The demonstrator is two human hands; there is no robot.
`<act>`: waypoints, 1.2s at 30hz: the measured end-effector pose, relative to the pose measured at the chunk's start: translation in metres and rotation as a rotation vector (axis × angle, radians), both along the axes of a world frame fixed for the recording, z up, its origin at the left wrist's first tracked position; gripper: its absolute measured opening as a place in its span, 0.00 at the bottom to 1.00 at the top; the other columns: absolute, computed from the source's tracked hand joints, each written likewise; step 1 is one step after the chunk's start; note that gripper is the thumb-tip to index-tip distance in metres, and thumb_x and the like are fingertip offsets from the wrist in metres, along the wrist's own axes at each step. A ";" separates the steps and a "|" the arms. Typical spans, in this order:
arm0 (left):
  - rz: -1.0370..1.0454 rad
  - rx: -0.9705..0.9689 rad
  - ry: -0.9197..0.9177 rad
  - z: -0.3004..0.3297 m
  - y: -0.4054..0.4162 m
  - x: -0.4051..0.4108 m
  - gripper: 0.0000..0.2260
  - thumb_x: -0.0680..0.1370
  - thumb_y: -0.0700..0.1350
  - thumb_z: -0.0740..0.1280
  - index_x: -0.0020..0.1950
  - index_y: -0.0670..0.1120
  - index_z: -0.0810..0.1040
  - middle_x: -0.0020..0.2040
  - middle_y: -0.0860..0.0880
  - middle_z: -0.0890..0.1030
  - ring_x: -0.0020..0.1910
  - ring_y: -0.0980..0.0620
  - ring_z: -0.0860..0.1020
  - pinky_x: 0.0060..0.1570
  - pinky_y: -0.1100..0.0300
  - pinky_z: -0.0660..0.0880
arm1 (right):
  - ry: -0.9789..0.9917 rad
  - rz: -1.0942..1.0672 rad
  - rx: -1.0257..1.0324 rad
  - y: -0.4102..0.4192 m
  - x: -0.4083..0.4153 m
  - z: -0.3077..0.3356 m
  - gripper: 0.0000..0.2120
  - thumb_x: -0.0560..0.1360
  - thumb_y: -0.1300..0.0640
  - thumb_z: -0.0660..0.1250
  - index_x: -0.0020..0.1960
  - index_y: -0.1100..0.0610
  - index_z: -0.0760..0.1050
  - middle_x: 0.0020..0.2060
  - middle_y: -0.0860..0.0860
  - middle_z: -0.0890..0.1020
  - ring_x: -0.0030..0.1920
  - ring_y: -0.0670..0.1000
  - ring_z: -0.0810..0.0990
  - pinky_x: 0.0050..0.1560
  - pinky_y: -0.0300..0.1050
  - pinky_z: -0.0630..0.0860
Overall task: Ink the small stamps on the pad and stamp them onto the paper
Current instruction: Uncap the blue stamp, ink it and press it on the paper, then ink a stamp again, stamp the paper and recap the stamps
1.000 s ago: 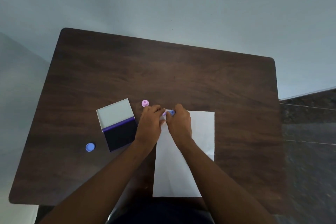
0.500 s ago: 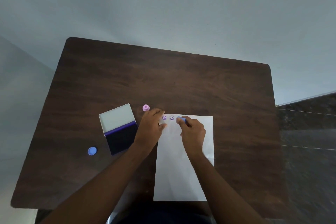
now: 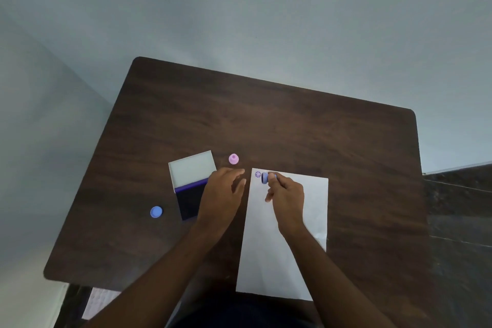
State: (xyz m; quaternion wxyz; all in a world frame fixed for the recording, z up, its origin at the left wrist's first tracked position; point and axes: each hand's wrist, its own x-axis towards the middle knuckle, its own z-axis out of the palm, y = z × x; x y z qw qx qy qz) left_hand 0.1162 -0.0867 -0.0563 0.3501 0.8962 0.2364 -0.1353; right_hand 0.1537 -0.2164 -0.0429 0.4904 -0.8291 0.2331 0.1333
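Dark wood table [image 3: 292,125] fills mid-frame. Right hand [image 3: 288,194] has lifted the blue stamp [image 3: 265,178] off the paper [image 3: 282,261], pinching it tilted beside 1 visible print [image 3: 257,174]; re-inking likely follows. Left hand [image 3: 222,192], fingers loosely spread, has left the sheet and partly covers the pad [image 3: 190,202]. Pink stamp [image 3: 233,159] and blue cap [image 3: 156,212] lie clear.

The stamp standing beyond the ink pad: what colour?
Pink stamp, clearest in the head view.
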 end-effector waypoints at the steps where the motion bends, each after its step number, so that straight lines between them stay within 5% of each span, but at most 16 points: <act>1: 0.030 -0.006 -0.012 0.000 0.005 -0.004 0.22 0.78 0.47 0.65 0.71 0.44 0.66 0.71 0.45 0.68 0.69 0.49 0.68 0.70 0.59 0.60 | -0.004 0.003 0.018 0.003 -0.001 0.002 0.10 0.78 0.53 0.64 0.45 0.57 0.82 0.34 0.54 0.82 0.31 0.51 0.78 0.32 0.36 0.72; 9: 0.150 0.044 -0.248 0.022 0.061 -0.039 0.13 0.79 0.49 0.65 0.61 0.48 0.77 0.56 0.50 0.80 0.53 0.53 0.78 0.57 0.59 0.76 | 0.028 0.064 0.173 0.038 -0.007 0.017 0.08 0.77 0.55 0.65 0.49 0.58 0.81 0.35 0.52 0.82 0.35 0.49 0.79 0.35 0.36 0.74; 14: 0.244 0.054 -0.253 0.011 0.088 -0.071 0.11 0.79 0.50 0.64 0.60 0.51 0.77 0.53 0.54 0.79 0.51 0.57 0.77 0.54 0.62 0.77 | 0.049 0.163 0.222 0.066 -0.017 0.023 0.09 0.78 0.55 0.64 0.44 0.54 0.81 0.33 0.55 0.81 0.34 0.53 0.78 0.38 0.45 0.76; 18: 0.315 0.083 -0.248 -0.001 0.108 -0.096 0.10 0.78 0.49 0.64 0.58 0.50 0.79 0.53 0.53 0.80 0.49 0.58 0.76 0.53 0.62 0.75 | 0.049 0.243 0.249 0.084 -0.026 0.024 0.07 0.79 0.54 0.63 0.47 0.50 0.80 0.33 0.51 0.82 0.34 0.50 0.79 0.41 0.42 0.78; 27: 0.410 0.161 -0.118 -0.024 0.128 -0.120 0.20 0.76 0.50 0.69 0.67 0.49 0.73 0.65 0.49 0.73 0.63 0.51 0.72 0.64 0.57 0.70 | 0.106 0.279 0.314 0.104 -0.039 0.020 0.08 0.78 0.56 0.64 0.49 0.56 0.81 0.34 0.56 0.82 0.30 0.51 0.76 0.36 0.41 0.77; 36: 0.423 0.101 -0.103 -0.035 0.129 -0.122 0.22 0.76 0.51 0.69 0.69 0.49 0.71 0.66 0.49 0.72 0.64 0.50 0.70 0.66 0.55 0.68 | 0.123 0.284 0.289 0.106 -0.046 0.015 0.07 0.78 0.56 0.64 0.50 0.57 0.81 0.36 0.56 0.82 0.32 0.53 0.78 0.38 0.44 0.78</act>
